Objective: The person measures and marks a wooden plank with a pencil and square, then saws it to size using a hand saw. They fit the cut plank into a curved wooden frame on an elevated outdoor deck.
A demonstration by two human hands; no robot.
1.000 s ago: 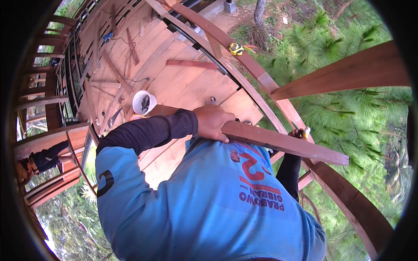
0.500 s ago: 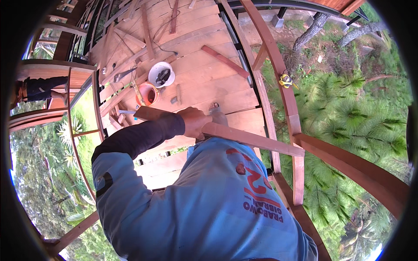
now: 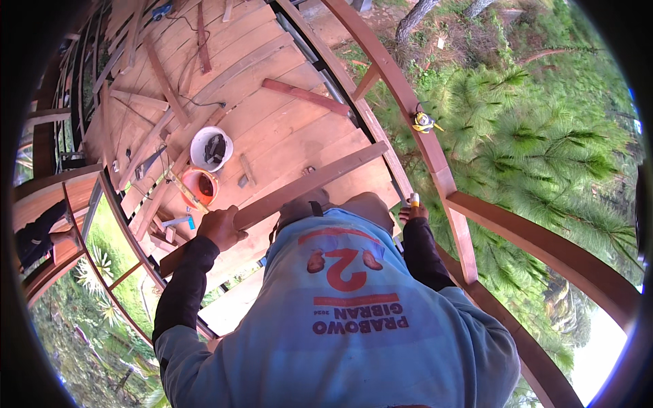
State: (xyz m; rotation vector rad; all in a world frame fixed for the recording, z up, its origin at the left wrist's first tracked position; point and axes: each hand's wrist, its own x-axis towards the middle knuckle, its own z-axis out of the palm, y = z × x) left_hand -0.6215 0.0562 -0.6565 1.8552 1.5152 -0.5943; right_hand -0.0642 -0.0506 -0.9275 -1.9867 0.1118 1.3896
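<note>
My left hand (image 3: 222,229) is wrapped around a long brown wooden plank (image 3: 309,185), near its left part. The plank lies slantwise in front of my body, its right end reaching up toward the deck's edge beam. By the railing, at the right of my body, my right hand (image 3: 413,213) is closed around a small white-and-yellow object (image 3: 414,199) that points upward; its kind is unclear. A yellow tape measure (image 3: 423,123) sits on the curved wooden rail (image 3: 388,64), beyond that hand.
On the plank deck (image 3: 272,132) stand a white bucket (image 3: 197,151) with dark pieces inside and an orange bucket (image 3: 186,192). Several loose boards, a reddish one (image 3: 306,96) among them, and a cable (image 3: 204,103) lie about. Greenery drops away past the rail; another person (image 3: 44,234) shows at far left.
The plank has swung: its right end left the railing and now points farther up over the deck. My left hand moved left and lower. My right hand with the small object has come into sight.
</note>
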